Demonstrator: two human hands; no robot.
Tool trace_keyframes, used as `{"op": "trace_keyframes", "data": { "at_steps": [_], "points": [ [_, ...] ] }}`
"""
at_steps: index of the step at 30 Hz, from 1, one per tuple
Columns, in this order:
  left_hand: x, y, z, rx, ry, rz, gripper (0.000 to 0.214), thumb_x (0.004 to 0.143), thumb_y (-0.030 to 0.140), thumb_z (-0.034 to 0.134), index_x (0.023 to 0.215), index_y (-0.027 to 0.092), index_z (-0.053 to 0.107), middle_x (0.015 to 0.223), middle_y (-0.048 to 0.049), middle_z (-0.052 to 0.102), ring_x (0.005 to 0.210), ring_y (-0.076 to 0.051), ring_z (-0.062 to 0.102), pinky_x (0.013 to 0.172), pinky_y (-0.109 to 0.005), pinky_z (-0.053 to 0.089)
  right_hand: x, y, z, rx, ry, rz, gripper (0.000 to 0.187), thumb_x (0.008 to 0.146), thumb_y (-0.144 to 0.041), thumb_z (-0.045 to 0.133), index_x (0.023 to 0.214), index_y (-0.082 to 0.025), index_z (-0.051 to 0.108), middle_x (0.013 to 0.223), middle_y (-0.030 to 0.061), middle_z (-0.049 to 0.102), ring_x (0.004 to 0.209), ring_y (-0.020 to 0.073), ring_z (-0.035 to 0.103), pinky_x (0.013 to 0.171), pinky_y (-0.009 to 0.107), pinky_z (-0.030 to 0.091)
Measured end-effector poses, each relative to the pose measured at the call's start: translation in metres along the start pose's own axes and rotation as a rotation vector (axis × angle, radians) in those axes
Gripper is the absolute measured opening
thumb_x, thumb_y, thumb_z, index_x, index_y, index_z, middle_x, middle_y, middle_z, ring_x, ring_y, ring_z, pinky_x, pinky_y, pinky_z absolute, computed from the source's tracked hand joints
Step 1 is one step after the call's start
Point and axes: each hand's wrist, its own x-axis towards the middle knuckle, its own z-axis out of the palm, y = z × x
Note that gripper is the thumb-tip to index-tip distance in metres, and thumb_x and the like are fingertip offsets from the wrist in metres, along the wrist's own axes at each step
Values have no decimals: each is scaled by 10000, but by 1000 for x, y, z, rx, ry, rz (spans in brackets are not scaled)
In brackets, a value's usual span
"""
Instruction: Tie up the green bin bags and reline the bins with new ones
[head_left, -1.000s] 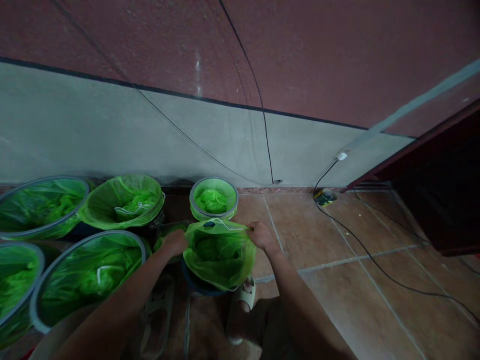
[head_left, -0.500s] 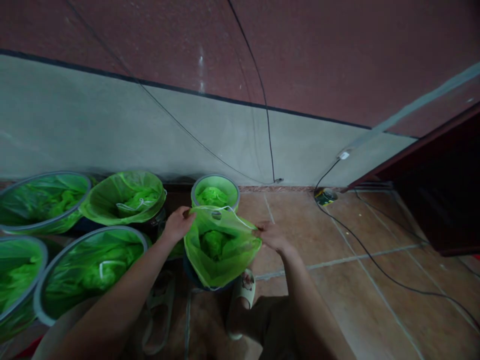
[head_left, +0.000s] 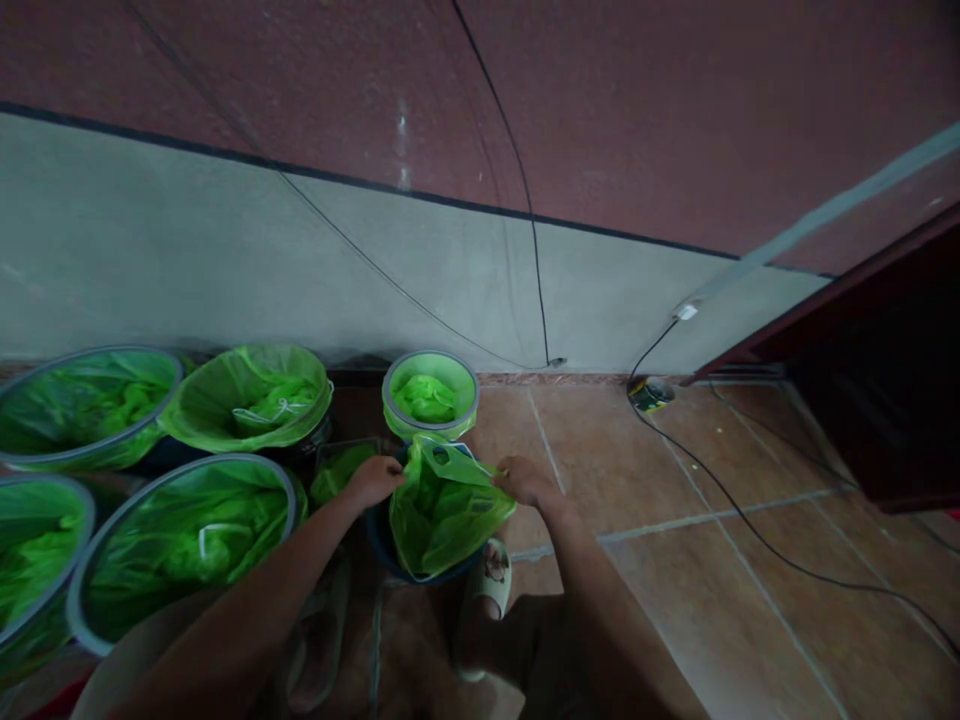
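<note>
A translucent green plastic bag (head_left: 450,510) with a white drawstring and a cut-out handle hole sits partly inside a dark blue bin (head_left: 382,550) between my feet. My left hand (head_left: 377,481) pinches the bag's upper left edge. At its upper right edge, my right hand (head_left: 521,480) grips the plastic. The bag's mouth droops and is folded between the hands. Just behind it stands a small bin (head_left: 475,385) with a grey rim, lined with the same green plastic.
On the left stand several bag-lined bins, among them a grey-rimmed one (head_left: 285,480) and one with a loose bag collar (head_left: 191,400). A black cable (head_left: 739,510) crosses the tiled floor at right, past a can (head_left: 651,393). A wall (head_left: 225,250) runs behind.
Both hands have come lower and a little closer together, each still on the bag. The bag's mouth, spread wide before, has sagged down into the blue bin, uncovering its rim.
</note>
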Motion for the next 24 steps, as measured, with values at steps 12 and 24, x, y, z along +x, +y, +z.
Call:
{"op": "trace_keyframes", "data": {
  "at_steps": [12, 24],
  "points": [
    [1, 23, -18, 169, 229, -181, 294, 853, 200, 430, 915, 79, 690, 915, -158, 715, 904, -244, 676, 754, -275, 481, 1, 2, -2, 56, -4, -14, 198, 663, -116, 603, 796, -116, 749, 746, 78, 702, 674, 162, 598, 573, 230, 375],
    [-5, 23, -64, 147, 580, -146, 267, 849, 174, 403, 901, 107, 656, 945, -129, 697, 925, -226, 657, 842, -298, 491, -50, 27, -35, 928, -175, -297, 273, 677, -387, 727, 797, -145, 691, 683, -9, 646, 617, 104, 549, 593, 209, 429]
  ]
}}
